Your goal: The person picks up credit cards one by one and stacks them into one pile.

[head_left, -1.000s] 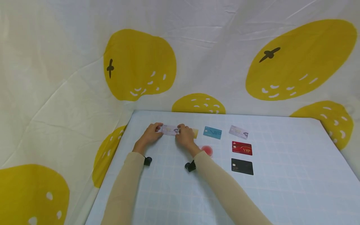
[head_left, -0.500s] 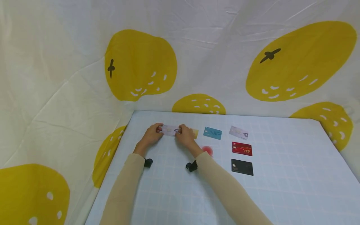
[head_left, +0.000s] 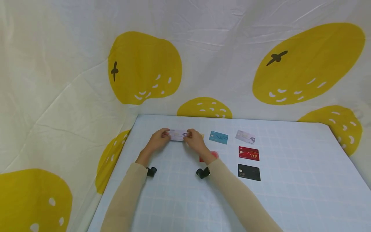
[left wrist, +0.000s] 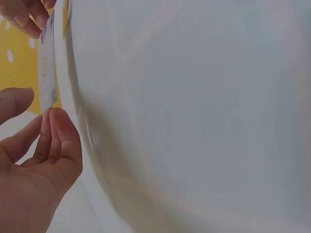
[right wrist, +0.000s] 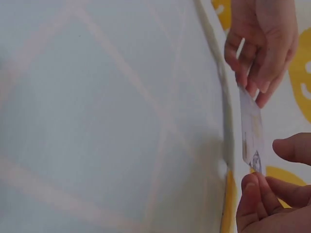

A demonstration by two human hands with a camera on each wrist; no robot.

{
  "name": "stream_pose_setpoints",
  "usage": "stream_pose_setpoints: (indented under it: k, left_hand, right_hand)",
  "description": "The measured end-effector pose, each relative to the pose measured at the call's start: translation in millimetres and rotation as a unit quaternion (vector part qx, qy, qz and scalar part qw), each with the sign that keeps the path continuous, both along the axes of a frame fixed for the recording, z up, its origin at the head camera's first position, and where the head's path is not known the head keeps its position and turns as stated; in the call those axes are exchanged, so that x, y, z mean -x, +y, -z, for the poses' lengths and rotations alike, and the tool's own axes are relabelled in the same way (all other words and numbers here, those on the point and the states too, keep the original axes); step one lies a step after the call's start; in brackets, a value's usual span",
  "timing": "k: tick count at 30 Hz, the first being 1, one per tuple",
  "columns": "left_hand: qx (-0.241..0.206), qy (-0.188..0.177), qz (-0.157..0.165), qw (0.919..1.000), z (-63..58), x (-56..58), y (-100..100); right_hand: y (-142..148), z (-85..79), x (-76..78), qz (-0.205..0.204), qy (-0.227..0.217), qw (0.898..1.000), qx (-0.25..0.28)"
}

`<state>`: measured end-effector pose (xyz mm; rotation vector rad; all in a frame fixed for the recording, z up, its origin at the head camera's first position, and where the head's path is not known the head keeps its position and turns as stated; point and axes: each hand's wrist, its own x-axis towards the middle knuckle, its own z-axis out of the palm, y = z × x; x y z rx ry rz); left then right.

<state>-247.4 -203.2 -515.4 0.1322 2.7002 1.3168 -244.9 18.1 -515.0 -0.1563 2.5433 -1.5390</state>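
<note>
Between my two hands in the head view is a pale silver-lilac bank card (head_left: 177, 135) with a dark emblem at its right end. My left hand (head_left: 158, 140) holds its left end at the fingertips. The right hand (head_left: 196, 141) has its fingertips on the opposite end. In the left wrist view the card (left wrist: 47, 73) stands almost edge-on, close over the table. The right wrist view shows the emblem end of the card (right wrist: 253, 133) at my right fingertips. Partly behind the right hand are a yellow card (head_left: 202, 135) and a card with a red circle (head_left: 214, 154).
Right of the hands lie a blue VIP card (head_left: 218, 137) and another silver-lilac card (head_left: 245, 137). Below that one are a red VIP card (head_left: 249, 153) and a black VIP card (head_left: 249, 172). A white curtain with yellow fruit prints (head_left: 145, 67) borders the pale checked table (head_left: 290, 167).
The held card has shifted slightly right along with both hands. My right hand now covers more of the yellow card, and a red corner of the red-circle card has come into sight.
</note>
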Motion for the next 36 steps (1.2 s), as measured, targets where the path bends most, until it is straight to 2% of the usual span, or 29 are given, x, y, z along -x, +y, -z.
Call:
stream_pose_setpoints:
  k: [5,16,22,29,36]
  left_hand:
    - [-0.025,0.006,0.012,0.9996,-3.8,-7.8,8.4]
    - [-0.081,-0.013,0.006,0.9966,-6.0,-28.8,34.0]
    - [-0.087,-0.01,0.009,0.9961,-7.0,-41.8,50.8]
    - [-0.105,-0.012,0.022,0.9942,-4.3,-54.4,69.5]
    - [-0.112,-0.008,0.05,0.9924,-4.2,-67.2,85.9]
  right_hand:
    - [14.2,-2.6,-8.5,0.003,-0.009,1.0,0.019]
    - [47.3,-8.4,-34.7,-0.004,-0.01,0.999,0.037]
    - [68.5,-13.5,-48.7,-0.007,0.01,1.0,0.023]
    - [89.7,-21.1,-65.1,-0.006,0.007,1.0,0.019]
    - [110.9,-18.2,-79.1,-0.003,0.0,1.0,0.017]
